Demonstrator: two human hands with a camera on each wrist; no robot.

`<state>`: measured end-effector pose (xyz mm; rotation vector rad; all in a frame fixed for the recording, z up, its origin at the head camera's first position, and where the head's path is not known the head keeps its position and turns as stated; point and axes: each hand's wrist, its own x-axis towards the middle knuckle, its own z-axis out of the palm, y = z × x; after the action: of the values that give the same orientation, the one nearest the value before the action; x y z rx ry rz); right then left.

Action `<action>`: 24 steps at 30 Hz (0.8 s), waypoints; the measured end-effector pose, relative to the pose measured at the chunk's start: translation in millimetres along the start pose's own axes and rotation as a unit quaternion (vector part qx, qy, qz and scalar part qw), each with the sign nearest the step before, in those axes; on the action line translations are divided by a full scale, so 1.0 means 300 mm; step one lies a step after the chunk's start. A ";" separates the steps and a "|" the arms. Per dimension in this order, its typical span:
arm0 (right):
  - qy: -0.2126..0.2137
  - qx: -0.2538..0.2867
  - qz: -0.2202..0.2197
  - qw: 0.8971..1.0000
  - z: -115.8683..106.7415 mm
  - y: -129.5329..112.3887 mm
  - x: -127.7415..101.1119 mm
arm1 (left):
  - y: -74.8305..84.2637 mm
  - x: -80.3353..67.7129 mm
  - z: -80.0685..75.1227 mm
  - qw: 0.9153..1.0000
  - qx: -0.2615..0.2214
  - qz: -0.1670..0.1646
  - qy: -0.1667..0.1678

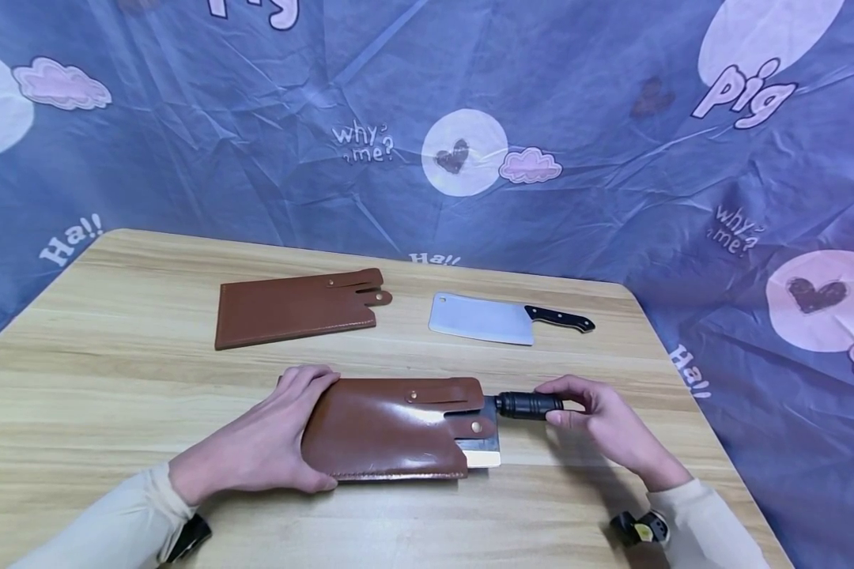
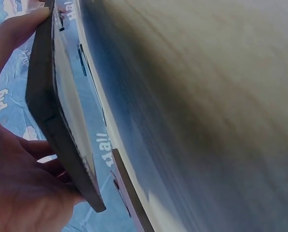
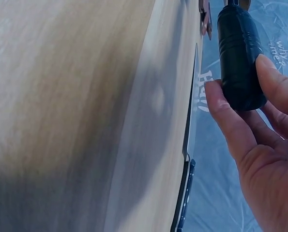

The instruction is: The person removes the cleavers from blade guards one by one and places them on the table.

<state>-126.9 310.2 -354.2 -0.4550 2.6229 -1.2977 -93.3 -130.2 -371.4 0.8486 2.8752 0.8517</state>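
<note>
While the left hand (image 1: 273, 442) grips one brown sheath (image 1: 380, 431) of two, the right hand (image 1: 608, 419) pinches one knife (image 1: 514, 405) of two by its handle (image 1: 534, 406), the blade (image 1: 485, 458) partly sheathed. The other sheath (image 1: 292, 312) and other knife (image 1: 494, 320) lie farther back on the table (image 1: 135, 348). Only the left wrist view plainly shows a gap beneath the held sheath.

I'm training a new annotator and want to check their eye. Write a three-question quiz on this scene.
1. What does the right hand hold?
A: a strap
B: the black handle
C: a sleeve
2. True or false: the far cleaver lies bare on the table.
3. Fill in: the left hand grips the nearer brown ____.

Key: 1. B; 2. true; 3. sheath.
</note>
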 end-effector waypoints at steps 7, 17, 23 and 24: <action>0.005 0.008 0.000 1.000 -0.001 0.001 0.001 | -0.006 -0.005 -0.001 1.000 0.003 0.005 0.004; 0.008 0.010 0.000 1.000 -0.003 0.009 0.000 | 0.001 -0.006 -0.006 1.000 0.008 0.004 0.005; 0.003 0.023 -0.017 1.000 -0.002 0.017 0.005 | 0.000 -0.010 -0.008 1.000 0.011 0.007 0.010; 0.003 0.023 -0.019 1.000 -0.002 0.018 0.006 | 0.000 -0.010 -0.009 1.000 0.012 0.008 0.012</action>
<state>-129.7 313.1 -358.2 -0.4972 2.5955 -1.3702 -91.0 -133.1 -369.7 0.8705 2.9087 0.8358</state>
